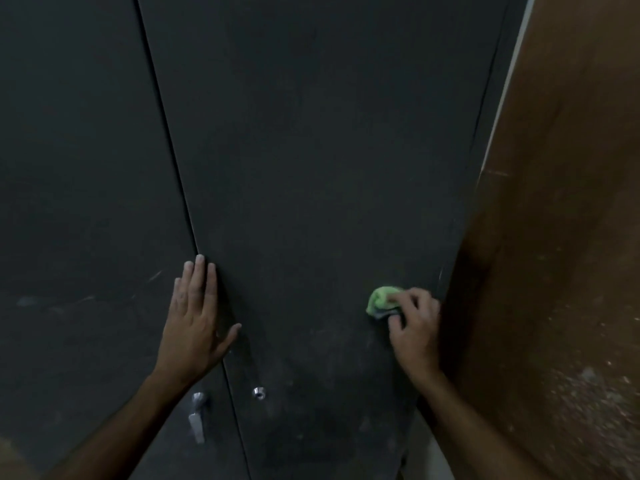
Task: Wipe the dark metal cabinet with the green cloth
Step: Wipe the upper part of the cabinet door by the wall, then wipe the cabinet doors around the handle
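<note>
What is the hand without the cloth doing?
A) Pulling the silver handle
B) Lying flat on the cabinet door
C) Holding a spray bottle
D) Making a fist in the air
B: the left hand lies flat with straight fingers against the dark cabinet, above the silver handle.

The cabinet doors (pixel 311 150) are dark charcoal grey, mottled with pale dusty smudges lower down. The bunched cloth (pixel 381 300) is bright green with a grey patch underneath. The door handle (pixel 197 419) and keyhole (pixel 259 392) are silver. The side wall (pixel 571 237) is brown, speckled white.
</note>
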A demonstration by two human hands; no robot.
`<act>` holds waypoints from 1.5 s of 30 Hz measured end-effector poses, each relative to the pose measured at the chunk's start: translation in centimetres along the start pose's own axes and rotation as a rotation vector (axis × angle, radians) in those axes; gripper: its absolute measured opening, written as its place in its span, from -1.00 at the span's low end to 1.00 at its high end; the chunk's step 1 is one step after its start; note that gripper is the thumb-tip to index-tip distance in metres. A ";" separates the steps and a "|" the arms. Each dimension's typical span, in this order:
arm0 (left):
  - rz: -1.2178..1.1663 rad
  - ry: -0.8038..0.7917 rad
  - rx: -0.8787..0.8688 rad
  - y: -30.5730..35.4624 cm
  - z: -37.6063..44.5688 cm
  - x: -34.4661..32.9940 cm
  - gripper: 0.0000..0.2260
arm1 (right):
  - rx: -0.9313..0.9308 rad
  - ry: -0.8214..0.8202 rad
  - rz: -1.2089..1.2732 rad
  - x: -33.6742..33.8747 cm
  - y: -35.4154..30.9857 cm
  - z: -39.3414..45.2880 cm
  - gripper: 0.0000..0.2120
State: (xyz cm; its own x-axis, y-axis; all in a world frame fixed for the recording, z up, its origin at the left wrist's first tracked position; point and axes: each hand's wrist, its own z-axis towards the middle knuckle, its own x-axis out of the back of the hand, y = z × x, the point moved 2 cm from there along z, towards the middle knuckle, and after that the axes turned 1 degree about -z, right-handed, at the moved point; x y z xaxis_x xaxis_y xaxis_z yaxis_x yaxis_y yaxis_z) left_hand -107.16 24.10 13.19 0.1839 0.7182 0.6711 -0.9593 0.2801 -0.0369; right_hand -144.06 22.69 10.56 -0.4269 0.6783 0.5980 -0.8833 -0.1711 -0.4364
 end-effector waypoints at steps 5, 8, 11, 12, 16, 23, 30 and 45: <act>-0.011 0.040 0.047 0.4 -0.5 0.6 -0.19 | -0.001 -0.150 0.020 -0.9 -0.2 -1.6 -0.75; -0.077 0.101 0.150 1.9 -1.4 1.1 -0.33 | 0.144 0.034 0.146 -0.2 -5.3 1.1 -0.66; -0.296 0.095 0.299 4.3 -2.8 1.0 -0.66 | 0.363 0.109 0.277 -0.3 -12.3 3.8 -0.61; -0.418 0.099 0.381 5.1 -3.1 1.0 -0.75 | 0.430 0.096 0.288 -0.6 -14.5 4.3 -0.60; -0.862 0.264 0.712 6.8 -3.0 1.1 -0.87 | 0.666 0.018 0.262 -2.2 -21.3 4.3 -0.58; -1.242 0.492 1.050 6.0 1.8 2.8 -0.64 | 0.767 -0.064 0.411 -3.3 -26.3 4.2 -0.85; -1.266 0.507 1.313 5.8 5.1 2.6 -0.50 | 0.946 -0.462 0.476 -1.5 -26.0 6.4 -0.73; -0.386 0.755 1.272 3.6 3.0 -3.7 -0.46 | 1.426 -0.037 0.437 -2.9 -26.0 11.0 -0.82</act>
State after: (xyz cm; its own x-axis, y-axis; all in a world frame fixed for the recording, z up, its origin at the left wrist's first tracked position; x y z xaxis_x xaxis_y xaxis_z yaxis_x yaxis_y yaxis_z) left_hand -111.99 20.54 12.83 0.1433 0.9886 -0.0466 -0.2986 0.0881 0.9503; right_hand -121.99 17.27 27.56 -0.6862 0.3762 0.6226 -0.1192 -0.9025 0.4139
